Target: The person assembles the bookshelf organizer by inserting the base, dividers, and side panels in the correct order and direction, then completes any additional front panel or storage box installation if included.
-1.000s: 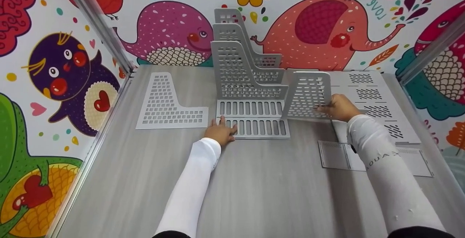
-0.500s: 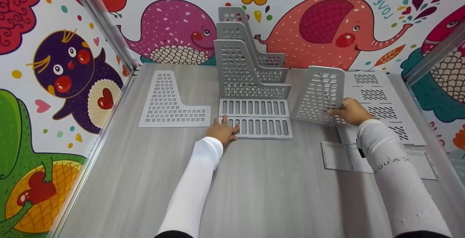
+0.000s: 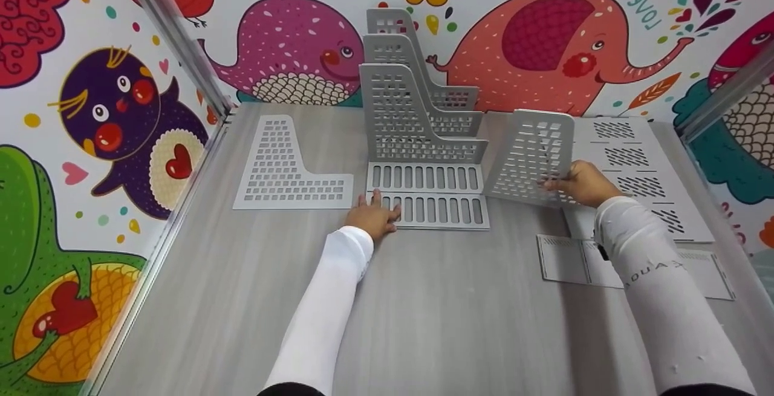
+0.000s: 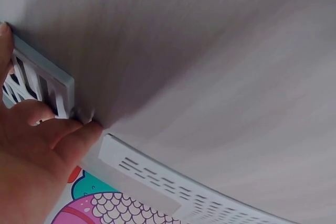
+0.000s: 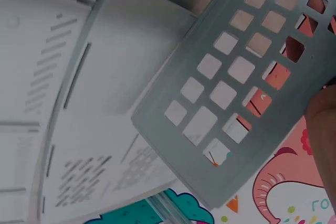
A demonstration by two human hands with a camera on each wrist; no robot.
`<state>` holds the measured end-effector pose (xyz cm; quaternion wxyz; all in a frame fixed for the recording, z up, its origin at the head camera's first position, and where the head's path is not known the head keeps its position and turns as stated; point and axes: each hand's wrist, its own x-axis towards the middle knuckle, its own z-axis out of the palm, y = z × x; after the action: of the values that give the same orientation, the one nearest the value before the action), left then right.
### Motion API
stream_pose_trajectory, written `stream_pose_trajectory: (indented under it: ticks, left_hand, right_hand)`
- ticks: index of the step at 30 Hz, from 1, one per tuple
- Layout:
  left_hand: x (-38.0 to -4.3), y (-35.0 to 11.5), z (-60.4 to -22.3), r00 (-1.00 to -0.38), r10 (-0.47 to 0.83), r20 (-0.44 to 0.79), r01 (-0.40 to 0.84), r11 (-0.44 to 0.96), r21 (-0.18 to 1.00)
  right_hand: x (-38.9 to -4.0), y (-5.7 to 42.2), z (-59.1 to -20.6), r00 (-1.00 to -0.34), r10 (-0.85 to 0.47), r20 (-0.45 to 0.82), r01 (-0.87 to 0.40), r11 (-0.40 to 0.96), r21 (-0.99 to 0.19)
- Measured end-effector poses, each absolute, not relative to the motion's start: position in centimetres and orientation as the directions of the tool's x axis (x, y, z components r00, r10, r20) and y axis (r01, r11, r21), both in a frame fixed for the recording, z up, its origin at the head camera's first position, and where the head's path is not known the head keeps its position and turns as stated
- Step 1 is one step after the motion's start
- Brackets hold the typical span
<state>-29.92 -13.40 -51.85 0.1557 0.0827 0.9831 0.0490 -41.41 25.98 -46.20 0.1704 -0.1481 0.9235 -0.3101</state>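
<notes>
A grey file organizer with several L-shaped perforated dividers stands at the back centre of the table, on a slotted base. My left hand rests at the base's front left corner, fingers spread; in the left wrist view its fingertips touch the corner. To the right, my right hand pinches a perforated grey panel by its right edge, holding it upright and angled beside the base. The right wrist view shows this panel close up, with part of the hand at the edge.
Left of the organizer lies a flat L-shaped perforated panel. On the right lies a large white slotted panel, with smaller flat panels in front, partly under the right sleeve. Printed walls close off the back and sides.
My right hand has moved the held panel to the right, away from the base, and turned it somewhat. The left hand stays on the base corner.
</notes>
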Motion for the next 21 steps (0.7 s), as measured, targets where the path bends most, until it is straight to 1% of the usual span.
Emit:
stream_pose_trajectory:
  ticks: [4,9,16,21]
  left_hand:
    - [-30.0,-13.4,-52.0,-0.936,0.188,-0.296,0.164,0.981,0.104]
    - [-29.9,-13.6,-52.1,-0.932,0.213,-0.293,0.187,0.976,0.114]
    - [-29.7,-14.0,-52.3,-0.943,0.208,-0.261,0.194,0.978,0.078]
    - [-30.0,-13.8,-52.3,-0.944,0.224,-0.244,0.212,0.975,0.072]
  right_hand:
    - [-41.7,26.0,-46.2,-0.891,-0.403,-0.210,-0.197,0.759,-0.620]
    - [-41.7,25.9,-46.5,-0.901,-0.395,-0.182,-0.211,0.764,-0.609]
    - [-42.0,24.4,-47.0,-0.901,-0.405,-0.156,-0.221,0.737,-0.638]
    - [-42.3,23.8,-46.8,-0.912,-0.382,-0.149,-0.209,0.745,-0.633]
